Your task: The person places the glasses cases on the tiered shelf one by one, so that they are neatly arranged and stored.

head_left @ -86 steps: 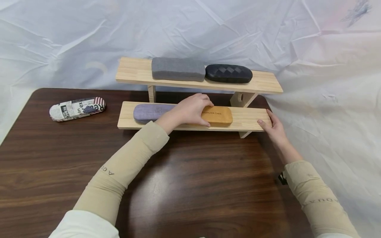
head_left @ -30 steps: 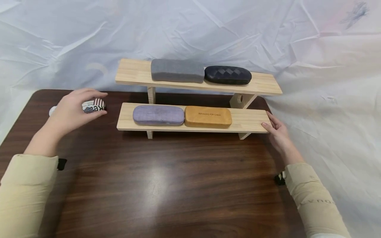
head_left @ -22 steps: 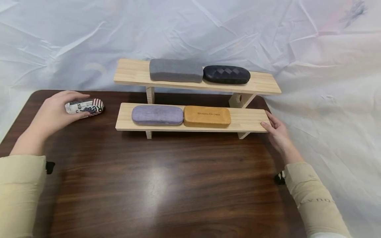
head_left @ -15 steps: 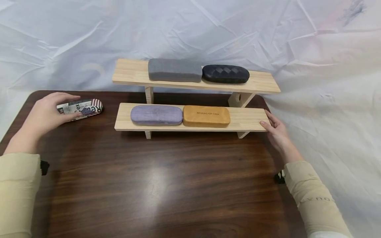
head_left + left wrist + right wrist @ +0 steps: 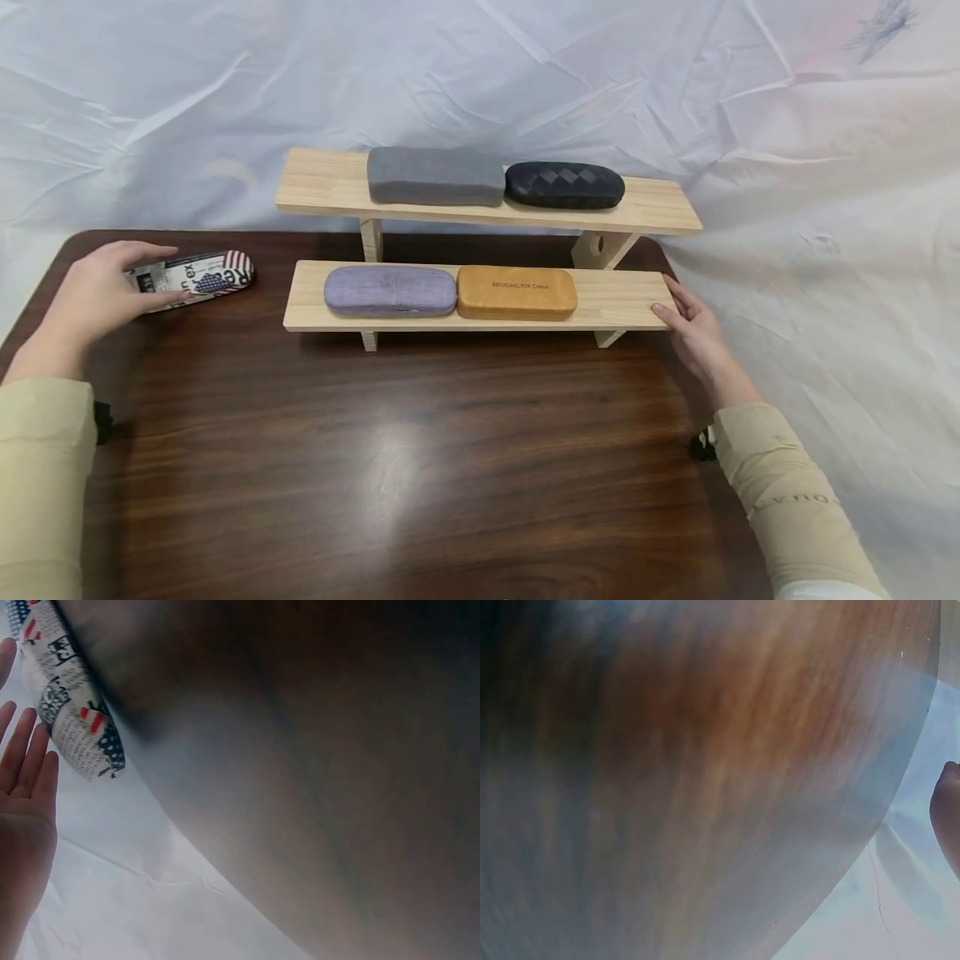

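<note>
My left hand (image 5: pixel 97 287) is at the left end of a newspaper-and-flag-print glasses case (image 5: pixel 213 273) lying on the table. Its thumb and index finger are spread apart over the case in the head view. In the left wrist view, straight fingers lie alongside the printed case (image 5: pixel 75 712). My right hand (image 5: pixel 697 329) grips the right end of a two-tier wooden shelf's lower board (image 5: pixel 622 300), thumb on top. On that board sit a purple glasses case (image 5: pixel 390 290) and a mustard-yellow one (image 5: pixel 517 293), end to end. Only a sliver of the right hand shows in the right wrist view.
The upper board (image 5: pixel 322 179) carries a grey glasses case (image 5: pixel 435 177) and a black woven-pattern one (image 5: pixel 566 185). The shelf stands toward the back of a dark wooden table (image 5: pixel 450 467). White sheeting (image 5: pixel 450 75) hangs behind and to the right.
My left hand has left the mustard-yellow case and moved to the printed case, sliding left along it toward its far end. The right hand keeps hold of the shelf end.
</note>
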`<state>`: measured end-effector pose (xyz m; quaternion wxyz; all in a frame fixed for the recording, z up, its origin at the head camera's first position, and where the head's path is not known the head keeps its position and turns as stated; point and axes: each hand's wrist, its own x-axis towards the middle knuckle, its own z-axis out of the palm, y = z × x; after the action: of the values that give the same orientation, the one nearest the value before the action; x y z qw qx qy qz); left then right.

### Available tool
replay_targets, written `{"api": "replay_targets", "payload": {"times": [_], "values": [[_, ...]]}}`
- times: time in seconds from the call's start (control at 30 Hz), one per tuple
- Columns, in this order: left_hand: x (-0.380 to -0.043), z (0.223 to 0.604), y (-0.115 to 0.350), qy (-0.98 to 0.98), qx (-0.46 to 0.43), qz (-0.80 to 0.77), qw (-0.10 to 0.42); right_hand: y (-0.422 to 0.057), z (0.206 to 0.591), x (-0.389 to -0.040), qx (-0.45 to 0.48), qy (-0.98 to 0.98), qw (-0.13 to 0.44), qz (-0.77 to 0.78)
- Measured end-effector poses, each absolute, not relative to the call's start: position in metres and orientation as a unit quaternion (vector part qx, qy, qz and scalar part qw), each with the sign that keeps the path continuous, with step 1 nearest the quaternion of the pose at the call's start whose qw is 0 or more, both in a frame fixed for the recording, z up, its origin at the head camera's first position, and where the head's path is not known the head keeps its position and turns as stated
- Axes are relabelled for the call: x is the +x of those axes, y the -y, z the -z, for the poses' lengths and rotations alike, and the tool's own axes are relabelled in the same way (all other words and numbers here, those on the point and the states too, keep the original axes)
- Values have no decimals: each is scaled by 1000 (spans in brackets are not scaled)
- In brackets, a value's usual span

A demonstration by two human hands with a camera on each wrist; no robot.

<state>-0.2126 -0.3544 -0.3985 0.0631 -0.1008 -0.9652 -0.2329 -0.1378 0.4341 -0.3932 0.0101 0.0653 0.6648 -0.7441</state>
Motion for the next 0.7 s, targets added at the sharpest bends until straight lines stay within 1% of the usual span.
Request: {"api": "replay_targets", "payload": {"times": [0.17, 0.47, 0.7], "values": [[-216, 401, 360, 967, -97, 229, 52, -434, 393, -138, 69, -664, 10, 745], [-222, 405, 364, 968, -96, 230, 16, -435, 395, -138, 68, -670, 11, 739], [-223, 405, 362, 971, -105, 215, 6, -434, 393, -138, 70, -673, 11, 736]]}}
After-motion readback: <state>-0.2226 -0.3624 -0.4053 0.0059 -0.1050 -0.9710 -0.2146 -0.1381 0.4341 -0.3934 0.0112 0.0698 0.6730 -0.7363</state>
